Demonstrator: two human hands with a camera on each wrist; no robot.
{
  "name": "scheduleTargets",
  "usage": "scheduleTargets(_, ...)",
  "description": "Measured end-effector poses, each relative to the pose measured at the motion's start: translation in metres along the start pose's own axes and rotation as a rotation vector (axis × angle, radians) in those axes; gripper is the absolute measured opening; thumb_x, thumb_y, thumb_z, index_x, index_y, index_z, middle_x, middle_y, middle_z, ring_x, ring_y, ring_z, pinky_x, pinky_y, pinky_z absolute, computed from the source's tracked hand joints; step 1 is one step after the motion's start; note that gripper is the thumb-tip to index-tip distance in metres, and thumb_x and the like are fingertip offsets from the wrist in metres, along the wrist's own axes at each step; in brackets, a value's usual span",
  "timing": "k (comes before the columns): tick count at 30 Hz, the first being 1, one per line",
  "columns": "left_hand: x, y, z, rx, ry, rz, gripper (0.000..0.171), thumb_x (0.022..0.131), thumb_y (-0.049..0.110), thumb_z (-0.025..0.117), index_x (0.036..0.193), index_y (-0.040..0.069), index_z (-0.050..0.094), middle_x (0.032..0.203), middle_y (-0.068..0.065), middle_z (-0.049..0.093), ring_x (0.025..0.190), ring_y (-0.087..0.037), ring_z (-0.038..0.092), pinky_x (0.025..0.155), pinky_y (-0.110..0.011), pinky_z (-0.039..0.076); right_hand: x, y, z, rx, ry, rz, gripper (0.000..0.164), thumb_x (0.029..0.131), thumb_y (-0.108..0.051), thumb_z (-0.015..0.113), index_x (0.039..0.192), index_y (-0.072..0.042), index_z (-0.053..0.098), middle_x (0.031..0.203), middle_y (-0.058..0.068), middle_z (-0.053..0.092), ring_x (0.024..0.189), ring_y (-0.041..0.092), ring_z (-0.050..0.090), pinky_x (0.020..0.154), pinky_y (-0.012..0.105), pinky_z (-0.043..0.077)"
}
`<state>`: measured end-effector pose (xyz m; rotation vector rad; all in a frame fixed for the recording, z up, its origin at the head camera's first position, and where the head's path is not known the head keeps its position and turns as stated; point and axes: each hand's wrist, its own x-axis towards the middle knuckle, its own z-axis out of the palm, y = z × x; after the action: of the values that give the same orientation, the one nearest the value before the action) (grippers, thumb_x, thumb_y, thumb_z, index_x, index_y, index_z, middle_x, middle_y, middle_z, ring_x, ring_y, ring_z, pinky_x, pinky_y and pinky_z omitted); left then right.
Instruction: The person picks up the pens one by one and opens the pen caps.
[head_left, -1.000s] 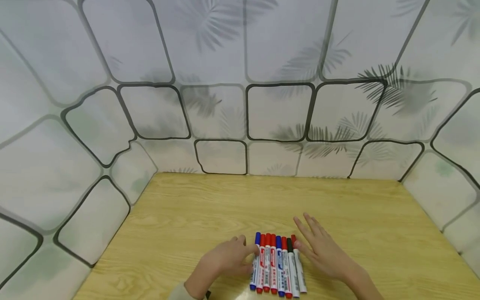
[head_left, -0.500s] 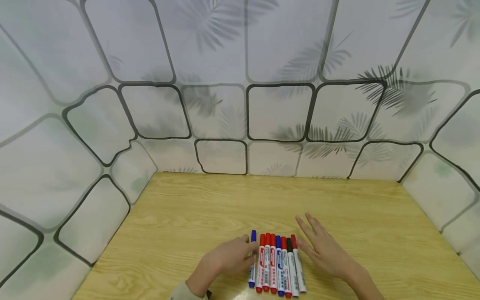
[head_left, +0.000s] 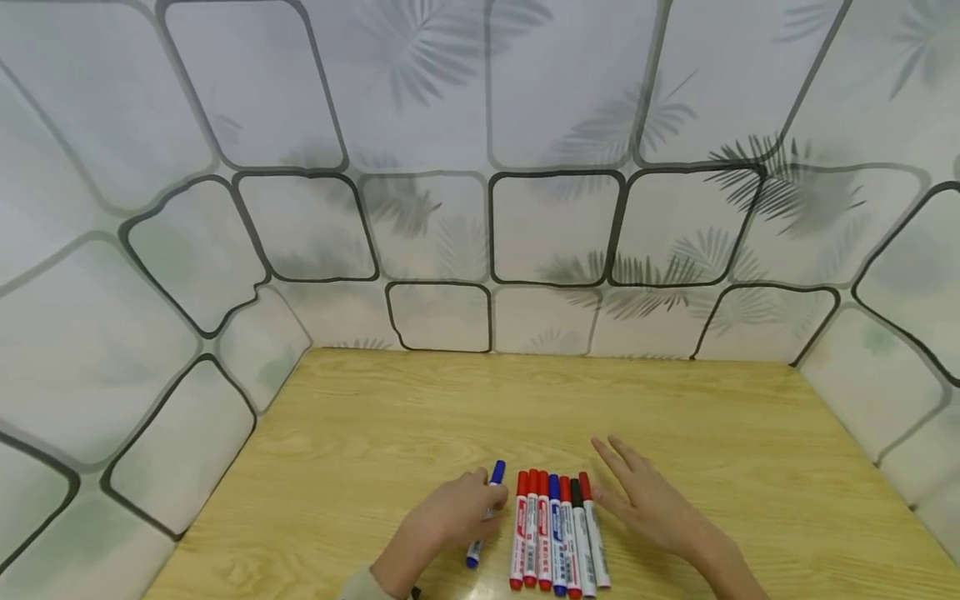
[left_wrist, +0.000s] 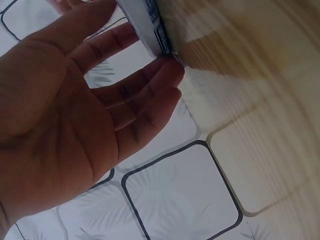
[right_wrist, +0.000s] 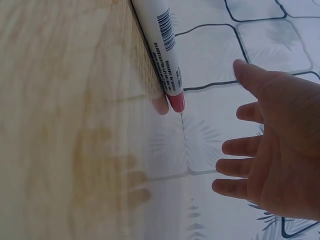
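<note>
My left hand (head_left: 452, 515) pinches a blue-capped whiteboard marker (head_left: 498, 472) between thumb and fingers, just left of a row of markers. This marker slants, its cap pointing away and to the right; its middle is hidden by the fingers. In the left wrist view its white barrel (left_wrist: 145, 25) shows at the fingertips. Several markers lie side by side: red-capped ones (head_left: 520, 533), one blue (head_left: 557, 529) and one black (head_left: 581, 542). Beside the row's right end, my right hand (head_left: 656, 508) has its fingers spread. The right wrist view shows it apart from the red-capped end marker (right_wrist: 159, 45).
The wood-grain table (head_left: 375, 408) reaches back to a wall (head_left: 551, 225) patterned with dark outlines and leaves. Similar panels (head_left: 180, 450) border it on the left and right. A light sleeve (head_left: 366, 586) covers the left forearm.
The left hand has drawn the blue-capped marker leftward off the row, leaving a gap, and the marker has turned from nearly straight to slanted. The right hand stays almost in place.
</note>
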<state>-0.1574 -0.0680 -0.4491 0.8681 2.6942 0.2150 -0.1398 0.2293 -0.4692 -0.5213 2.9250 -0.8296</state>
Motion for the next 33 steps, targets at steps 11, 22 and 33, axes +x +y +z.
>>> scheduleTargets(11,-0.009,-0.012,0.002,0.008,0.101,0.011,0.007,0.102,0.011,0.052,0.104,0.014,0.058,0.091,-0.003,0.054,0.078,-0.014,0.054,0.065,-0.027,0.048,0.000,-0.001,0.005,-0.002,-0.023,0.037,0.067,0.101,-0.036,0.057,0.157,-0.014,0.029,0.157,0.024,0.029,0.140,0.050,0.032,0.104,0.068,0.033)
scheduleTargets(22,-0.002,-0.010,-0.013,0.128,0.236,0.114,0.042,0.091,-0.001,0.067,0.126,0.020,0.059,0.108,-0.004,0.065,0.093,-0.017,0.061,0.072,-0.026,0.052,-0.001,-0.011,0.001,-0.034,0.048,-0.014,0.065,0.097,-0.024,0.066,0.154,-0.013,0.036,0.151,0.020,0.040,0.136,0.043,0.041,0.104,0.061,0.039)
scheduleTargets(33,-0.008,0.000,-0.013,0.263,0.376,0.309,0.044,0.091,0.003,0.068,0.128,0.027,0.061,0.108,0.004,0.064,0.101,-0.014,0.057,0.083,-0.026,0.049,-0.002,-0.039,0.002,-0.006,-0.033,-0.075,0.057,0.099,-0.028,0.062,0.151,-0.020,0.041,0.142,0.004,0.051,0.113,0.023,0.062,0.091,0.046,0.053)
